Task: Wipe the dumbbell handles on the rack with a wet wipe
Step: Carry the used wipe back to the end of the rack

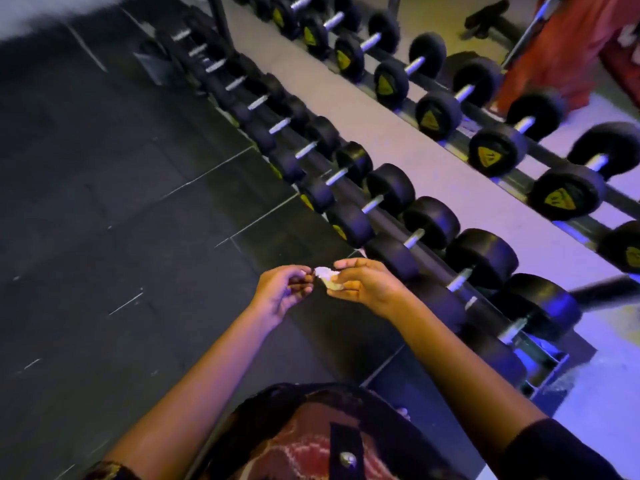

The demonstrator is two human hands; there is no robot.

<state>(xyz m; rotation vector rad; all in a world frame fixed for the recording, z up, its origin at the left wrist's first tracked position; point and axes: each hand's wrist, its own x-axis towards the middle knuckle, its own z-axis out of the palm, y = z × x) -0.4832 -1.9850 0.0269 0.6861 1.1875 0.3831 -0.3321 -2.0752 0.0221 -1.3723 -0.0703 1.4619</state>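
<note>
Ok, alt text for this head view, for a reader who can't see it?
A person's left hand and right hand pinch a small crumpled white wet wipe between them over dark rubber floor tiles. To the right, a long rack of black dumbbells with metal handles runs diagonally away; beyond a pale strip lies a second row with yellow logos.

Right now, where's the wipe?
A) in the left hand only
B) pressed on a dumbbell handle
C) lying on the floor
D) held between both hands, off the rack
D: the wet wipe is pinched between the left hand and the right hand, held in the air in front of the rack and touching no dumbbell handle.
</note>
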